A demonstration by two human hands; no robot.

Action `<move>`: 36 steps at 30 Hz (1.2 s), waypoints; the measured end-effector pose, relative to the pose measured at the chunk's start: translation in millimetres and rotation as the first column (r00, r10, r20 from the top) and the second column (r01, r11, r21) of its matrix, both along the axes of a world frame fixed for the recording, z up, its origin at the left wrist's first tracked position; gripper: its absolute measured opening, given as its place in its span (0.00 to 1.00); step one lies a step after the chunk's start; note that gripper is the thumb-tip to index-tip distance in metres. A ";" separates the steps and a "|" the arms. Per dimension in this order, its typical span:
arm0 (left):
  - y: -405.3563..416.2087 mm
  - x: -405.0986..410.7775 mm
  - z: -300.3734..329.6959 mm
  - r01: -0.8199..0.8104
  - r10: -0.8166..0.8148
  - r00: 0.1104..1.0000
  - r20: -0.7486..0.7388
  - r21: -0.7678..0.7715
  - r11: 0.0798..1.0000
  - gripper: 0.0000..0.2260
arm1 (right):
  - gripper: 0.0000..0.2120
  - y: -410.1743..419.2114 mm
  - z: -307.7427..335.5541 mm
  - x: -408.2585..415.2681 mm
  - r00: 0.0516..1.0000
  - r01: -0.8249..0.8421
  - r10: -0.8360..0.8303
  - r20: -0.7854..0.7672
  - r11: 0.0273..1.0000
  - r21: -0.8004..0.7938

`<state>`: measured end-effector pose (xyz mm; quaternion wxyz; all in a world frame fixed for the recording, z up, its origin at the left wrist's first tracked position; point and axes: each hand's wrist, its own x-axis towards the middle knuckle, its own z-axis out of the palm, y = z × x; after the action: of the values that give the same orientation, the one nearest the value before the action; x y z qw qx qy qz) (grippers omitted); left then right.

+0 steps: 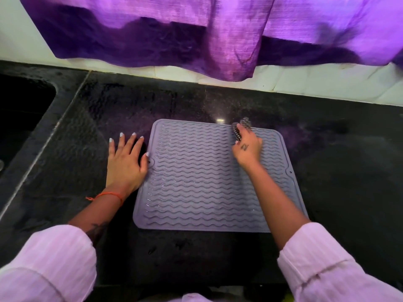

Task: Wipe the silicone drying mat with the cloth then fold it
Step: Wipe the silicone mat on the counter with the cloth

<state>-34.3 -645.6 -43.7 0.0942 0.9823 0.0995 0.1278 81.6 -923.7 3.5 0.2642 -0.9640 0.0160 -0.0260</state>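
A grey silicone drying mat (196, 177) with wavy ridges lies flat on the black counter, and water glistens on its ridges. My right hand (247, 149) is over the mat's far right part and grips a small bunched checkered cloth (239, 129), which touches the mat near its far edge. My left hand (126, 162) lies flat on the counter with its fingers spread, its thumb touching the mat's left edge.
A black stone counter (338, 171) carries the mat. A dark sink basin (19, 114) is sunk in at the far left. A purple curtain (196, 35) hangs over the white tiled wall behind.
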 end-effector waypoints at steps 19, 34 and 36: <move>0.4 0.2 -2.0 -0.012 0.012 1.000 0.008 0.006 1.000 0.27 | 0.21 -54.4 1.7 9.5 0.984 0.152 -0.175 0.026 0.912 0.382; 0.5 0.9 -2.6 -0.008 0.007 1.000 0.003 0.005 1.000 0.28 | 0.18 -38.8 -1.0 22.3 0.999 -0.029 0.031 -0.022 0.996 0.083; 0.7 0.3 -2.0 -0.010 0.010 1.000 0.004 0.001 1.000 0.28 | 0.20 -33.9 1.7 14.8 0.995 -0.031 0.068 -0.075 0.908 0.418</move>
<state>-33.9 -645.0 -45.7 0.0932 0.9816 0.1040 0.1305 96.4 -957.7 5.2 0.4629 -0.8859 0.0084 0.0273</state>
